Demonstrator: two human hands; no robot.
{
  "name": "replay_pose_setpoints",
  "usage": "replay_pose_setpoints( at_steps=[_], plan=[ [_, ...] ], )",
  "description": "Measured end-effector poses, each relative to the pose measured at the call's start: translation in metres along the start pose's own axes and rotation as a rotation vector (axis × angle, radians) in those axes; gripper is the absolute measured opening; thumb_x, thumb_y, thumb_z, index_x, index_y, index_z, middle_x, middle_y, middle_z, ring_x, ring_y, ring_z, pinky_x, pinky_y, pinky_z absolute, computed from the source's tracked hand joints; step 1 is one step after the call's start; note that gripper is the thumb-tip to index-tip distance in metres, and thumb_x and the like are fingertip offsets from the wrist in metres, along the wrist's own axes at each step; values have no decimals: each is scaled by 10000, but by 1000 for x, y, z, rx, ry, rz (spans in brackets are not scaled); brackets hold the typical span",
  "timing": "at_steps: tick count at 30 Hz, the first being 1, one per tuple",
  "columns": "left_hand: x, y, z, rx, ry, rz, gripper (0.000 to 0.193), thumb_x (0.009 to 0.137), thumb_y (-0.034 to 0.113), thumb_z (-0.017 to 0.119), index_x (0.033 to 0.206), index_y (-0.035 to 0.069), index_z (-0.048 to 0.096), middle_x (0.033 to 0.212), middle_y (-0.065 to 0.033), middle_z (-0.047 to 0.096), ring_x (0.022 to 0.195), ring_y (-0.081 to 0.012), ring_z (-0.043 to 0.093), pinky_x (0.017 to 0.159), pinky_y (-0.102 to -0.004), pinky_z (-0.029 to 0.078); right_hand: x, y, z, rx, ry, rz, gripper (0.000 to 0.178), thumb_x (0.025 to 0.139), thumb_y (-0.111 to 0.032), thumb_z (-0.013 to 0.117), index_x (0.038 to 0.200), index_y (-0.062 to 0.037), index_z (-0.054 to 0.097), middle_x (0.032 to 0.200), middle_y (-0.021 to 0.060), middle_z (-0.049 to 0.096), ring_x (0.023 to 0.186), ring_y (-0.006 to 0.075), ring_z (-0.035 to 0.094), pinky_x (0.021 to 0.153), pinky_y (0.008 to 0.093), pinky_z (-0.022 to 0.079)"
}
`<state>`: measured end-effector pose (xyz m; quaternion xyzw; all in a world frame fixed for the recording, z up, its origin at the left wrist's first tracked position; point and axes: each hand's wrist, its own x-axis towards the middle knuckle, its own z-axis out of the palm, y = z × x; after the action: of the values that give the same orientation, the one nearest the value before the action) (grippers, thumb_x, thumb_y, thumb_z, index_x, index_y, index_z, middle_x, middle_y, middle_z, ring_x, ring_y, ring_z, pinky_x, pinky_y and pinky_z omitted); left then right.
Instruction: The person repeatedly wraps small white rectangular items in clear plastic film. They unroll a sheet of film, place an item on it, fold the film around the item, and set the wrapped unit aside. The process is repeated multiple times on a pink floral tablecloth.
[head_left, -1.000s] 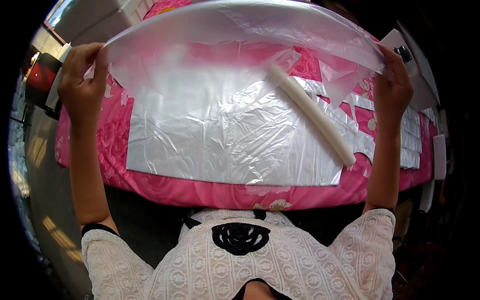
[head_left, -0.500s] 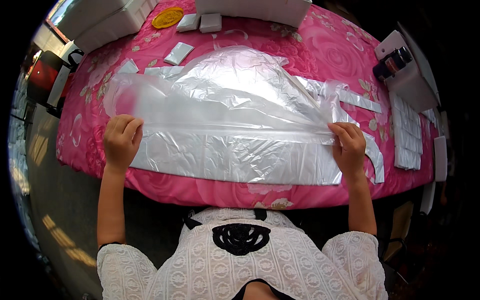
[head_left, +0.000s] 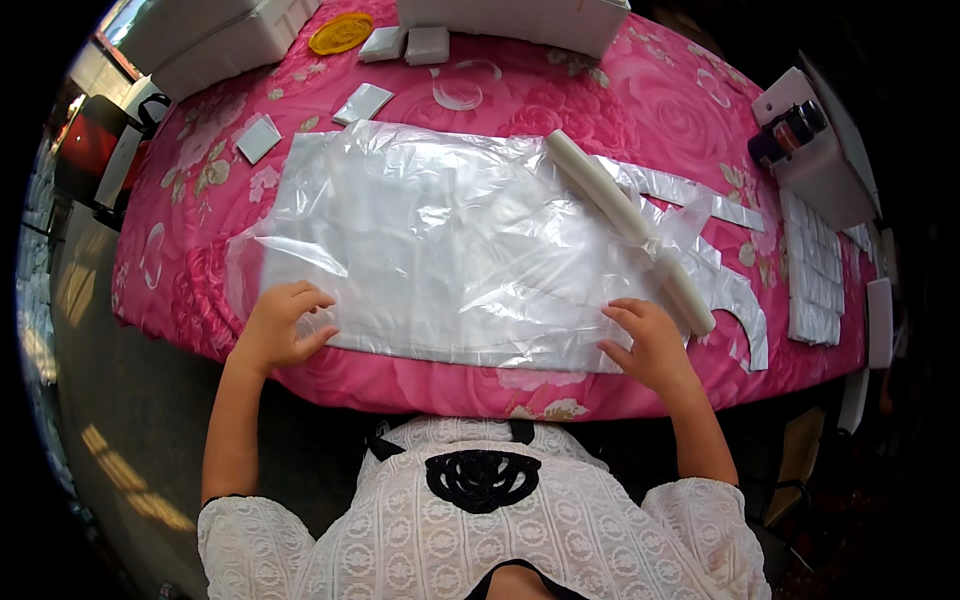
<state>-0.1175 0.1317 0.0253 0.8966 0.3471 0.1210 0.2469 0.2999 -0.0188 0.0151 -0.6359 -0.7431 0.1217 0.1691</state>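
The person's left hand (head_left: 285, 328) and right hand (head_left: 648, 345) are both released, thumbs and fingers parted, at the near side of a clear plastic film (head_left: 410, 235); whether the fingertips touch it cannot be told. The film lies spread over a silver sheet (head_left: 752, 315) along the near edge of the pink surface (head_left: 160, 285). A whitish roll (head_left: 600, 190) slants across the film's right side. Folded silver packs (head_left: 812, 275) lie by the surface's right edge

sheet (head_left: 420, 240) on table (head_left: 650, 95) | rod (head_left: 598, 188) at sheet's right | packets (head_left: 363, 103) behind sheet | stack (head_left: 813, 270) right of rod
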Motion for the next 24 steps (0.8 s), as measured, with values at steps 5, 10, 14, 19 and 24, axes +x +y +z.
replay_pose_setpoints(
  at_steps=[5,10,14,19,24],
  plan=[
    [33,-9,-8,-46,147,-125,246,766,171,638,939,3,594,878,-121,603,738,-234,576,663,-333,450,50,1,-18,111,72,-2,245,743,-16,617,987,-32,602,1016,100,607,920,280,581,776,353,474],
    [88,-7,-17,-31,105,-353,329,807,201,602,1053,-15,572,1060,-158,586,896,-272,572,779,-360,447,126,35,9,-103,148,-206,384,710,61,573,1081,-38,571,1180,113,526,1097,288,498,867,355,455],
    [107,-40,13,312,330,-257,496,829,276,574,1209,-23,460,1304,-195,420,1264,-339,323,1040,-412,266,176,50,37,-375,121,-360,491,680,62,564,1155,-62,545,1321,112,416,1236,293,380,981,374,383],
    [87,-84,48,391,262,-456,691,855,397,502,1352,-18,260,1423,-179,243,1333,-304,194,1075,-423,174,205,56,42,-249,45,-380,349,687,4,571,1035,-35,582,1284,116,467,1273,267,348,1014,370,342],
    [70,-95,56,437,293,-452,746,864,459,446,1384,-8,185,1450,-164,190,1347,-294,159,1088,-417,134,198,41,5,791,-116,61,88,757,-41,544,831,-11,579,818,72,591,832,174,589,732,292,469]
  ],
)
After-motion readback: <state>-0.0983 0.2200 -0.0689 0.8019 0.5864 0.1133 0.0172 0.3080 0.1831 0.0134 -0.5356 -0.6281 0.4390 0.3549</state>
